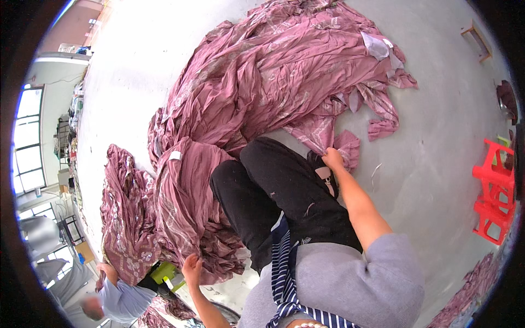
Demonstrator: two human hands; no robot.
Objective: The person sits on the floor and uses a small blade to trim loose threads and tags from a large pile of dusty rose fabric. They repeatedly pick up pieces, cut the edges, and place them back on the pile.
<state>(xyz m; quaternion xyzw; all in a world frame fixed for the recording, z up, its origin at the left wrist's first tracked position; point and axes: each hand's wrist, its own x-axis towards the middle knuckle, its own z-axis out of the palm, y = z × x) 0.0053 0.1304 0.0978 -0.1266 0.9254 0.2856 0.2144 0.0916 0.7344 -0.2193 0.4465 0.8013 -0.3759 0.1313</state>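
Observation:
A large heap of dusty-pink patterned fabric (246, 82) spreads over the floor ahead of me and curves down to my left. Beside my right knee, my right hand (332, 158) is closed on an edge of this fabric, close to my shoe (326, 177). Down at the left, my left hand (192, 270) is beside the lower folds of the pile, its fingers loosely bent and apart, with nothing visible in them. Whether its fingertips touch the cloth is hard to tell. A white patch (375, 46) lies on the heap's far right part.
Stacked red plastic stools (495, 191) stand at the right. A person (123, 298) at the lower left handles a darker pink patterned cloth (128, 213) next to a green stool (167, 275). More pink fabric (470, 290) lies at the lower right. A small wooden stool (477, 41) is far right.

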